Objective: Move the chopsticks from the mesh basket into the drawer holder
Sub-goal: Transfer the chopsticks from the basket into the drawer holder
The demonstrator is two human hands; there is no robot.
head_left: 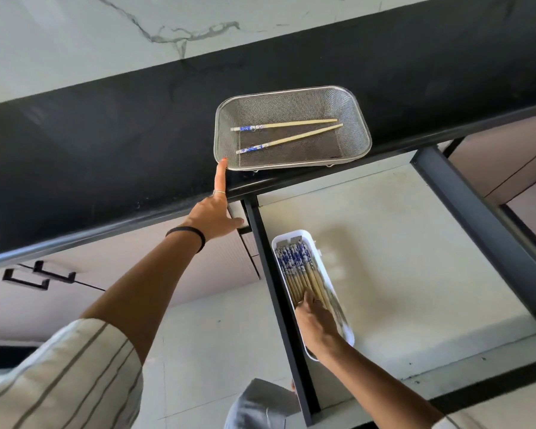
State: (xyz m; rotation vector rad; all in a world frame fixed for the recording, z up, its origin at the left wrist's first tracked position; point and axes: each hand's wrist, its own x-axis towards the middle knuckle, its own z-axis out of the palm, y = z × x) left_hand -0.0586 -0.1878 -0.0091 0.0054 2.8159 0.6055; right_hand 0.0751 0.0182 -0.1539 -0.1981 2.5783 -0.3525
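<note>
Nearly done: two chopsticks (pixel 287 134) left in the basket (pixel 358 100) on the dark counter, splayed apart at the painted ends. Left hand (pixel 212 216) released, one straight finger touching the basket's near-left corner. Right hand (pixel 317 323) low in the drawer (pixel 415 243), fingers laid over the bundle in the holder (pixel 291 236); whether it grasps any, cannot tell. Advice: steady the basket, gather both sticks parallel before lifting, pinch mid-shaft, lay them tips-aligned with the bundle.
</note>
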